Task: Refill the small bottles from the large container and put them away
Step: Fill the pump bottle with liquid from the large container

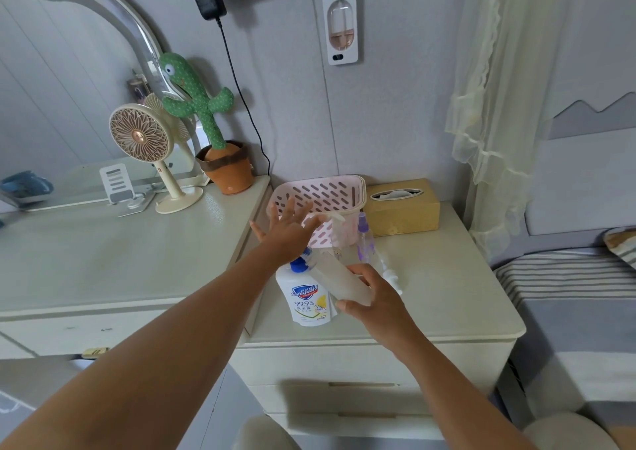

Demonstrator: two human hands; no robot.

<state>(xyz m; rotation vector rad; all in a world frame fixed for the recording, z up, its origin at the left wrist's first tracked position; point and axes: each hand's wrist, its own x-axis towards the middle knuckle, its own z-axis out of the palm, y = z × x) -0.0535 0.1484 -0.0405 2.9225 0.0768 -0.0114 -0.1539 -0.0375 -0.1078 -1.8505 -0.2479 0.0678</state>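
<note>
— What is seen around the work in the head view?

— A cream nightstand [447,298] is seen between a pale dressing table [103,260] and a striped bed [568,277]. At its back a pink slotted plastic basket [320,191] is set, with a gold tissue box [406,215] just beside it on the right. A small purple spray bottle [364,239] is stood upright at the basket's front corner, and a white pump head [392,279] is laid flat near it.

— And the hands?

— The left hand [289,232] is held with fingers spread wide and nothing gripped, and part of the basket's front wall is hidden by it. A white pump spout [336,217] is seen by its fingertips; contact cannot be told. A frosted translucent small bottle [340,281] is gripped, tilted, by the right hand [375,300], its upper end close by the blue pump top of the large white soap container [306,303], which is stood toward the nightstand's front left.

— What room is left?

— Bare top is left to the right of the right hand, toward the edge by the bed. On the left, the nightstand is bounded by the higher dressing table. The front edge is found just below the container.
</note>
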